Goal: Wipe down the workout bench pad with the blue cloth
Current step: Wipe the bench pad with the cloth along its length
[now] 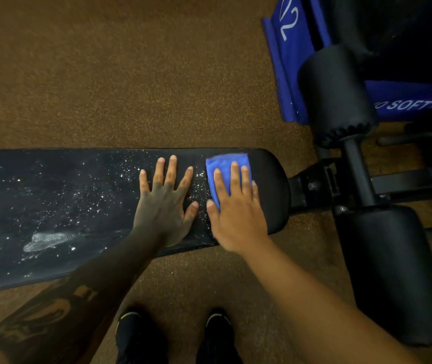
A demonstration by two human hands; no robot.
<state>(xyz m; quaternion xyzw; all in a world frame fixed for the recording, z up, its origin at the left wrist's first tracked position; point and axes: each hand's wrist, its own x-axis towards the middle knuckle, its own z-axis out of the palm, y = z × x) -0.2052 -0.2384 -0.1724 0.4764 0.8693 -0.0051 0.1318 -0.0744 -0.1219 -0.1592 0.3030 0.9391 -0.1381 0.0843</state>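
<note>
The black workout bench pad (60, 195) runs from the left edge to the middle right, speckled with white flecks and a pale smear near its front left. A folded blue cloth (218, 166) lies on the pad's right end. My right hand (235, 208) presses flat on the cloth with straight fingers. My left hand (166, 203) rests flat on the pad just left of the cloth, fingers spread. The pad to the right of the cloth looks clean.
Two black foam rollers (338, 95) (390, 271) on the bench's metal frame (322, 185) stand to the right. A blue and black soft box (296, 59) sits at the top right. Brown speckled floor (130, 74) lies around; my two black shoes (141, 334) are below.
</note>
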